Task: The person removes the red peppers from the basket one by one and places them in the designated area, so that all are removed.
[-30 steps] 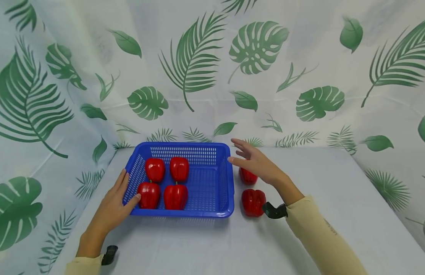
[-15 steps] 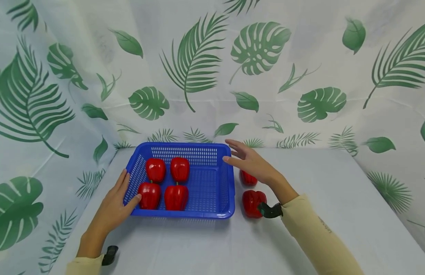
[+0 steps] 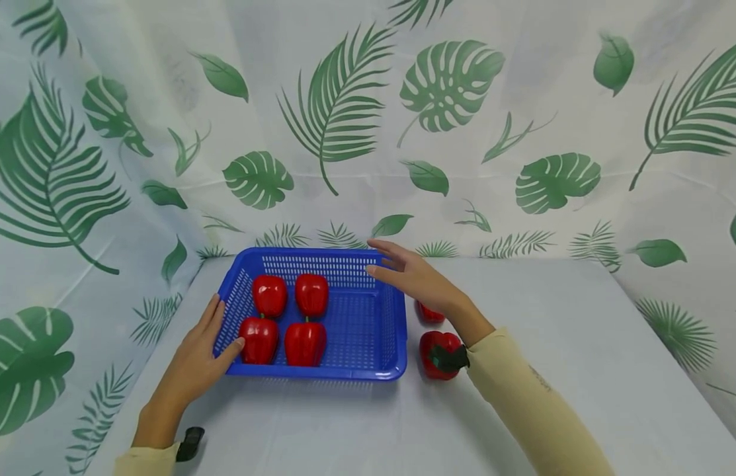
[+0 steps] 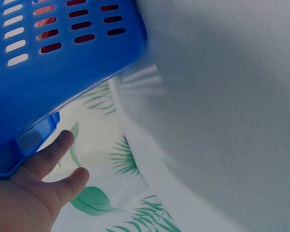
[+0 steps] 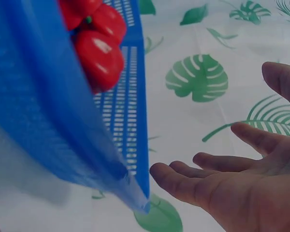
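A blue plastic basket with slotted walls stands on the table, with several red bell peppers at its left side. My left hand rests at the basket's left rim, thumb across the edge beside the front-left pepper; in the left wrist view its visible fingers are straight. Above the basket's back right corner is my right hand, fingers extended and holding nothing. In the right wrist view those fingers appear apart from the rim. Outside the basket, a bell pepper is partly covered by the right hand.
One more bell pepper lies right of the basket, partly behind the black wrist strap. A white cloth covers the table. Leaf-printed curtains close off the back and both sides.
My right hand has drifted left, from above the loose peppers to over the basket's back right corner. The left hand, basket and peppers look the same.
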`<state>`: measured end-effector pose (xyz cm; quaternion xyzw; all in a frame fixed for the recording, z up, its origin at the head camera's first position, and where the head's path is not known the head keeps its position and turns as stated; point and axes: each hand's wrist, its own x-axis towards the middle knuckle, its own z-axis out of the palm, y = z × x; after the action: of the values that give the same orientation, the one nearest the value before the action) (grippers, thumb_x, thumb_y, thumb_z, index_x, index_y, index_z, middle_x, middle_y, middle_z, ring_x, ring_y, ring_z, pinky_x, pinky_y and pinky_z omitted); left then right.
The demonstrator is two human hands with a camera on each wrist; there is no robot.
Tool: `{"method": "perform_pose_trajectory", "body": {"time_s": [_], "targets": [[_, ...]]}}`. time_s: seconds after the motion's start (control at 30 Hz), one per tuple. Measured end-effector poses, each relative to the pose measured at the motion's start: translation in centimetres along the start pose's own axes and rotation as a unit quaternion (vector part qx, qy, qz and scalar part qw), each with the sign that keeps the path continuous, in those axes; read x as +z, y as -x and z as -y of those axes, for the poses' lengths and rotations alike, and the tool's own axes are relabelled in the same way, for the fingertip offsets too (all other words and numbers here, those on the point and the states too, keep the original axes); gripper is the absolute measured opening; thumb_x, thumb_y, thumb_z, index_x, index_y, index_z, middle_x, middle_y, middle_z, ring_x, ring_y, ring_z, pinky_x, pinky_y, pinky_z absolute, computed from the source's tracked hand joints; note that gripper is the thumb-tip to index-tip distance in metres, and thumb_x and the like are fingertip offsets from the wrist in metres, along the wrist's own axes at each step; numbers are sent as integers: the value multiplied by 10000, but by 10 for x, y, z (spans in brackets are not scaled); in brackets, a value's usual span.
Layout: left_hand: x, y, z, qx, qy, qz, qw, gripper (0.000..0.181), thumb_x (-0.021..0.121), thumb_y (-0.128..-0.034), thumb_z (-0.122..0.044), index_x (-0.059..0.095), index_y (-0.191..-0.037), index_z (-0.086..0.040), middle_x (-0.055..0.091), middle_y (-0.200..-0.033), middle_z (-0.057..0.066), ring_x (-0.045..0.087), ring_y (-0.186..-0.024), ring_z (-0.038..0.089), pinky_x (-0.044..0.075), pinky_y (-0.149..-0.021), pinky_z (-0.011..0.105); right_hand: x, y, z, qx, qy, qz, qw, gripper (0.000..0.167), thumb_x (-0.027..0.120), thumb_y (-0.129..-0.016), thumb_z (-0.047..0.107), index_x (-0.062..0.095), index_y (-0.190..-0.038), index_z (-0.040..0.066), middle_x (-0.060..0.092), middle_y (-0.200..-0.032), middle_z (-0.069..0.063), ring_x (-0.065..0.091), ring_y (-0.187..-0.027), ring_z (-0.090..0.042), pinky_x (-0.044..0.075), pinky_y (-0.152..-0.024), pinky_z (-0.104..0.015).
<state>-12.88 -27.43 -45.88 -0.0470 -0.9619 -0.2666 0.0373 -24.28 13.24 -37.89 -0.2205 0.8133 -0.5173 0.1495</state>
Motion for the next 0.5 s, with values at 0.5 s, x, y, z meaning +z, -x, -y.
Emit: {"method": "perform_pose_trajectory", "body": {"time_s": [0.5], "targets": [[2,1,1,11,99,-57,9999,900,620,-1052,-411,177,-1673,66,90,-1773,228,231,-1530,601,283,-1133,798,16,-28,8,19,-225,186,9996,724,662,-1035,444,396,-1674,231,404,-1694,-84,386,-1547,-363,378,-1177,-666]]}}
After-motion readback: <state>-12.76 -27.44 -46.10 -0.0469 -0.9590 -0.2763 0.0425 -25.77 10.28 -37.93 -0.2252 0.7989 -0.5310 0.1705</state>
